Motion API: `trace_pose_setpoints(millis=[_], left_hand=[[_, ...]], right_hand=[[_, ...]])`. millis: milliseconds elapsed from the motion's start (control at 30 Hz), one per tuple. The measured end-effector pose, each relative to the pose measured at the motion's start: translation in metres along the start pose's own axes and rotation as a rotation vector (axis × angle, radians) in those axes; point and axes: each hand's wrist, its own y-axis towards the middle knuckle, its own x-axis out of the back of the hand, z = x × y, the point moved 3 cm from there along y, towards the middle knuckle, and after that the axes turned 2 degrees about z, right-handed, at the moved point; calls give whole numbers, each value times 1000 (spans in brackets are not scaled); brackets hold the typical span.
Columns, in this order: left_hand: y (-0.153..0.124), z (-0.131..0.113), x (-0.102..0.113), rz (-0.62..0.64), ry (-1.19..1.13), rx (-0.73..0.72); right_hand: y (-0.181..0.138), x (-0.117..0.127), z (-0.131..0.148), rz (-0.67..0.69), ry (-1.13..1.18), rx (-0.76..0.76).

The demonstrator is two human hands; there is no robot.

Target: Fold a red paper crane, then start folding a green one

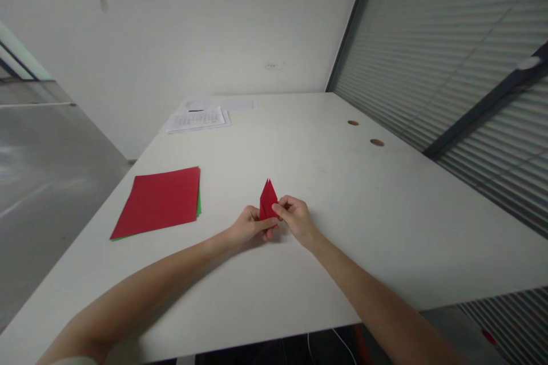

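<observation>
A small folded piece of red paper (268,197) is held upright just above the table, its two narrow points facing away from me. My left hand (250,225) is closed on its lower end, thumb across the front and fingers behind. On the right edge, my right hand (296,218) pinches the same paper between thumb and fingers. The folds low on the paper are partly hidden by my thumbs and fingers.
A stack of red paper sheets (160,199) with green sheets (198,205) under it lies to the left. Printed papers (197,120) lie at the far left of the white table (325,165). Two round holes (377,142) and blinds (428,57) are on the right.
</observation>
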Motion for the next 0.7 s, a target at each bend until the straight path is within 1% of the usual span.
trace_pose_setpoints(millis=[67, 200, 233, 367, 467, 533, 633, 700], left_hand=[[1, 2, -1, -2, -13, 12], [3, 3, 0, -31, -5, -7], [2, 3, 0, -37, 11, -9], [-1, 2, 1, -30, 40, 10], [-1, 2, 0, -24, 28, 22], [-1, 2, -1, -15, -8, 14], [1, 2, -4, 39, -113, -6], [1, 2, -4, 69, -148, -32]], right_hand=[[-1, -1, 0, -2, 24, -10], [-3, -7, -3, 82, 136, -89], [-3, -8, -4, 85, 145, -96], [-4, -8, -6, 26, 106, -77], [-3, -6, -6, 47, 127, -80], [-2, -4, -5, 48, 155, -66], [1, 1, -5, 5, 167, -33], [2, 1, -6, 7, 175, -37]])
